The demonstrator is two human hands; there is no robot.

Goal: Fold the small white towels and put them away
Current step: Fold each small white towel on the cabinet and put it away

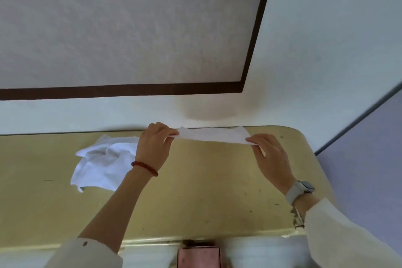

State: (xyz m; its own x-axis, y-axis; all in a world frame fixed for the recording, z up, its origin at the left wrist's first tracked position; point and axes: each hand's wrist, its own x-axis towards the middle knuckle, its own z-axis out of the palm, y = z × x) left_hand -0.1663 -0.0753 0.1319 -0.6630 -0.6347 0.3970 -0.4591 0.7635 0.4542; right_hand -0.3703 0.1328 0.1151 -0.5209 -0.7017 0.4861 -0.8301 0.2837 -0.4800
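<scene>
1. A small white towel [214, 135] was stretched taut in the air above the far edge of a yellow table [195, 191], near its far right corner, its long axis running left to right between the two hands.
2. The left hand [155, 148] pinched the towel's left end between thumb and curled fingertips; the right hand [270, 154] pinched the right end the same way, so each grip sat at one end of the strip and neither hand was plainly nearer its middle.
3. The towel appeared already narrowed to a band, seemingly folded lengthwise, though its layers could not be counted; the next fold would likely bring one end across to the other along that long axis.
4. A second white towel [102, 163] lay crumpled and unfolded on the table towards the far left, just beside and partly behind the left wrist, touching neither hand.
5. A red bead bracelet [144, 167] circled the left wrist and a pale watch [301, 190] the right.
6. A pink box [199, 257] showed below the near edge of the table; what it held, if anything, could not be made out, and no place for putting towels away was evident.
</scene>
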